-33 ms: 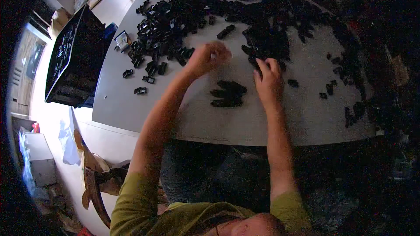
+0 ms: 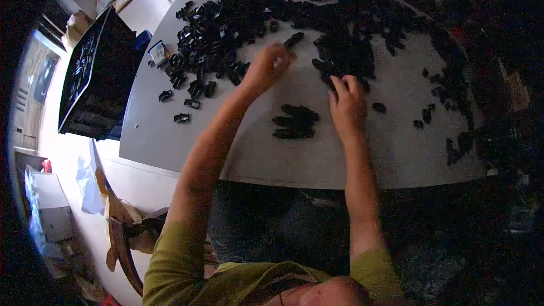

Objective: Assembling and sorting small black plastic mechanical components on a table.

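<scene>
A dark pile [image 2: 351, 51] of black parts lies at twelve o'clock from the right hand [image 2: 348, 99], whose bent fingers meet its lower edge; I cannot tell whether they grip. At ten o'clock, the blurred left hand [image 2: 273, 65] is curled, its hold unclear. At eight, a black cluster [image 2: 296, 122] has pale tabletop [image 2: 260, 161] around it, inside the six-o'clock edge.

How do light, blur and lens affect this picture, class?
Head view: glare bleaches the pale floor at left, while the far right sinks into grainy darkness; in the head view, the bare left hand looks motion-blurred, and the near edge of the flat grey table bows, likely from fisheye distortion.
</scene>
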Available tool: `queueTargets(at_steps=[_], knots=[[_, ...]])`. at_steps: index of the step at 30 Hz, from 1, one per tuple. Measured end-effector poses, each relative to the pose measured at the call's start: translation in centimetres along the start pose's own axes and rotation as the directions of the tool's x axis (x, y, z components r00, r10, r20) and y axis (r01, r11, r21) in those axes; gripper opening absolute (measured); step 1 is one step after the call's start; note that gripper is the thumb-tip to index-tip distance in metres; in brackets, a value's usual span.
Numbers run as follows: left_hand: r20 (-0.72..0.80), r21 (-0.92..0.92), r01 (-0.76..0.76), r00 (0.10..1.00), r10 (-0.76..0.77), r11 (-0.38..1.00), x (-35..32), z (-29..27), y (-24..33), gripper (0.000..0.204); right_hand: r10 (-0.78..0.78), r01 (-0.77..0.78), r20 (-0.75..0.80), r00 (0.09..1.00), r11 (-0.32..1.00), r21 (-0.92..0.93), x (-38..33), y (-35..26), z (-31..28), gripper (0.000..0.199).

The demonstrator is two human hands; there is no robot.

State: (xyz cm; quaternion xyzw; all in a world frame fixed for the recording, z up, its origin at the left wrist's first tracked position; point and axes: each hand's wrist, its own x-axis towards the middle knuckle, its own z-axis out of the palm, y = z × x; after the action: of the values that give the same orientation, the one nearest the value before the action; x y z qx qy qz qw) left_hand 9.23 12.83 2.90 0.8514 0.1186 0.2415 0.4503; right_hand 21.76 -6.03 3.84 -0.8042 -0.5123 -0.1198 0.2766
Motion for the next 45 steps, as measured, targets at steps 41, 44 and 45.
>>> queueTargets(at_steps=[41, 44, 45], knots=[[-0.004, 0.224, -0.136, 0.990, 0.141, 0.965, -3.9, 3.1, 2.0, 0.021, -0.177, 0.143, 0.081, 0.981, 0.937, 0.319, -0.4, -1.3, 0.8, 0.033], [-0.019, 0.246, -0.121, 0.991, 0.130, 0.962, -4.0, 3.0, 2.4, 0.022, -0.156, 0.126, 0.139, 0.978, 0.971, 0.203, -0.5, -1.3, 0.2, 0.034], [-0.020, 0.247, -0.119, 0.992, 0.128, 0.962, -4.0, 3.0, 2.5, 0.022, -0.137, 0.123, 0.169, 0.976, 0.988, 0.093, -0.5, -1.2, 0.2, 0.034]])
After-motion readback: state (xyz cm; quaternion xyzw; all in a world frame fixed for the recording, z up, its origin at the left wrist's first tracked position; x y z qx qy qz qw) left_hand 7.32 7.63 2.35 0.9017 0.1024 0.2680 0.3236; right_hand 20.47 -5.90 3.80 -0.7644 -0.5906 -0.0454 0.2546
